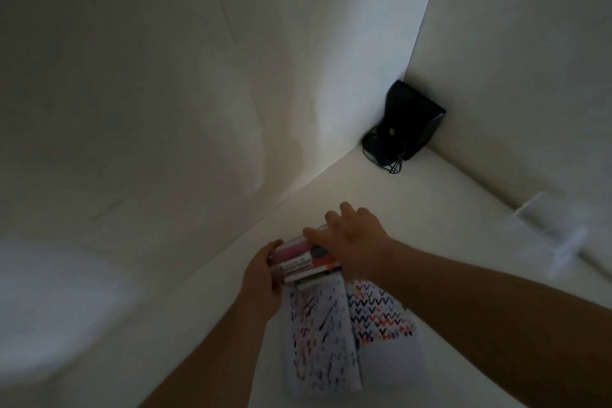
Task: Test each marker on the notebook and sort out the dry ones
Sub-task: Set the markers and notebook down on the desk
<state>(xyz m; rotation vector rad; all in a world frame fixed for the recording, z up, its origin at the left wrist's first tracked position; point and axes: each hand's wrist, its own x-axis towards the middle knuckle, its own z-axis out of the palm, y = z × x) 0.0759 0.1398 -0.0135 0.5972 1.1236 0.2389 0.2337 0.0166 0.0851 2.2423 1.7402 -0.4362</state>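
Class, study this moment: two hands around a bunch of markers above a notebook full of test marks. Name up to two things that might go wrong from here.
1. The left hand and right hand hold a whole bundle of markers together. One may slip out of that grip, and tested and untested ones could get mixed.
2. The notebook pages are already crowded with marks, so a faint stroke from a dry marker might be hard to spot, especially in this dim light.
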